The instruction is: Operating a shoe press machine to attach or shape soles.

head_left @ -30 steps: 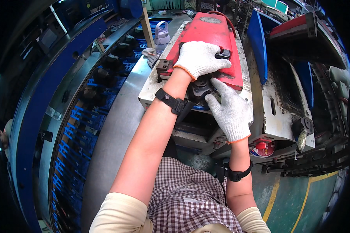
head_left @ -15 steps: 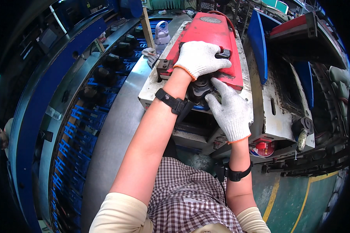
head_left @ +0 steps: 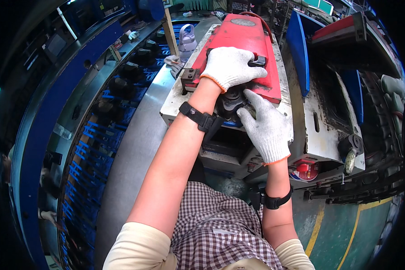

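Both my hands wear white knitted gloves with orange cuffs. My left hand (head_left: 231, 68) lies over the red lid (head_left: 243, 36) of a white machine, its fingers curled round the dark and metal handle (head_left: 259, 60) and its thumb stretched to the right. Below the lid's front edge sits a black rounded part (head_left: 231, 102), partly hidden by my left hand and wrist. My right hand (head_left: 269, 129) grips the right side of this part, thumb on the near side and forefinger on the far side. The other right fingers are hidden.
On the left runs a rack with blue prongs (head_left: 87, 150) beside a metal table (head_left: 130, 148). A lilac bottle (head_left: 187, 39) and a grey cloth (head_left: 172, 63) stand behind. Another machine (head_left: 326, 130) is at right. A co-worker's hand (head_left: 48, 217) shows at lower left.
My hands stay almost still on the handle and the black part. At the far left, a co-worker's hand has come into view by the rack, and a gloved hand shows further back.
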Tool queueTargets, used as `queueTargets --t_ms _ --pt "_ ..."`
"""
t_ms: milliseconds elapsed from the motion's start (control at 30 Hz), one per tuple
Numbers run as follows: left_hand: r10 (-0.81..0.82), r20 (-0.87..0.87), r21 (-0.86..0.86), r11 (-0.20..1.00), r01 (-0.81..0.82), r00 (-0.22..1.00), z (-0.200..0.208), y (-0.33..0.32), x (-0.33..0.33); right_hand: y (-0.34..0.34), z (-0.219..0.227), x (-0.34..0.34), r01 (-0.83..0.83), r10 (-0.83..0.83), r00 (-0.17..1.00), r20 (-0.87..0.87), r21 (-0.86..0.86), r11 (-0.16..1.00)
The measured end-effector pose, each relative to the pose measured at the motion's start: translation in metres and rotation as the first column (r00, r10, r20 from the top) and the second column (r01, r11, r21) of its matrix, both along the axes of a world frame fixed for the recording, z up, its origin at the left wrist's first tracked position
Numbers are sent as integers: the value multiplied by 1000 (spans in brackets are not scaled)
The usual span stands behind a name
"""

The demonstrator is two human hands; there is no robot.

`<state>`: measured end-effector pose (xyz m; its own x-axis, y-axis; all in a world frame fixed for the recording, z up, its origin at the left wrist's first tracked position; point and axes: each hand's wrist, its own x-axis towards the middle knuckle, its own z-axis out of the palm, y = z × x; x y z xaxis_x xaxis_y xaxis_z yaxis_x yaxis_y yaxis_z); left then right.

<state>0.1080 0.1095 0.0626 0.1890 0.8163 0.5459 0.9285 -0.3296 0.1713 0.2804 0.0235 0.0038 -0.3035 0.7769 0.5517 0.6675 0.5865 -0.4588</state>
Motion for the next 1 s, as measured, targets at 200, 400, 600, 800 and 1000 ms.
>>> queueTargets --t_ms 200,400,600,800,1000 --pt "-10 13 -12 1000 10 1000 0 1 3 2 -3 3 5 -5 1000 3 8 1000" --pt "-11 44 -2 1000 11 999 2 -6 4 1 -1 3 10 -10 1000 14 3 1000" --pt "-252 123 346 917 196 960 -34 -59 -23 -1 1 1 -4 5 999 42 -23 1000" --pt "276 433 92 933 -347 858 -129 -162 -181 -3 -1 -1 -47 47 997 -56 11 999" --pt "816 539 -295 -49 -954 -209 -164 -304 -350 2 -5 5 -50 44 995 -90 -61 997"
